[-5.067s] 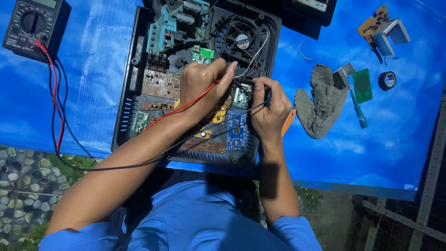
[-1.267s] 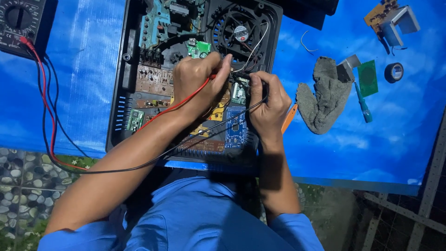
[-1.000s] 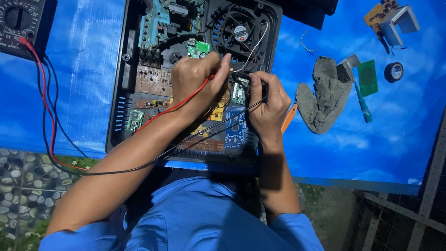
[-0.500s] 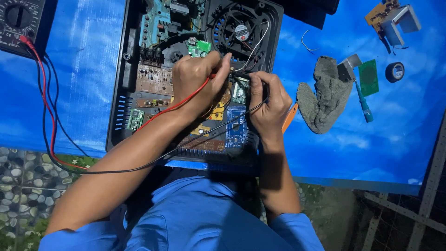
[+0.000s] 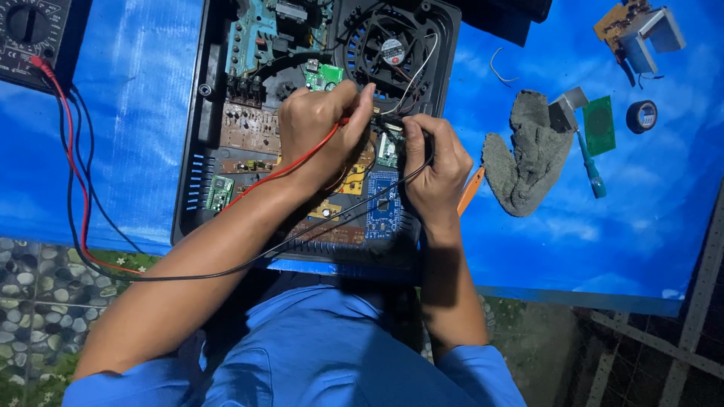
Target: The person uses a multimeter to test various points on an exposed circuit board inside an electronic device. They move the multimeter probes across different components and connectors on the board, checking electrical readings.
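- The red test probe point(image 5: 343, 122) sits pinched in the fingers of our left hand point(image 5: 320, 128), its tip down among the boards near the middle of the open black device case point(image 5: 197, 162).
- Our right hand point(image 5: 434, 162) is clenched around the black test probe point(image 5: 392, 123), its tip close beside the red one, just below the round cooling fan point(image 5: 392, 47).
- The red lead point(image 5: 72, 173) and the black lead point(image 5: 226, 265) run across our left forearm and back to the black multimeter point(image 5: 30, 34) at the far left corner.
- Inside the case we see a small blue circuit board point(image 5: 383, 205) under our right wrist and a brown board point(image 5: 249, 128) to the left.
- The case lies on a blue plastic sheet point(image 5: 136, 113), sunlit in patches, spread over a low surface; pebbled ground point(image 5: 34, 294) shows at the left.
- To the right lie a grey rag point(image 5: 528, 154), a teal-handled screwdriver point(image 5: 592, 169), a green square board point(image 5: 600, 124), a roll of black tape point(image 5: 642, 116) and an orange-handled tool point(image 5: 470, 188), partly hidden by our hand.
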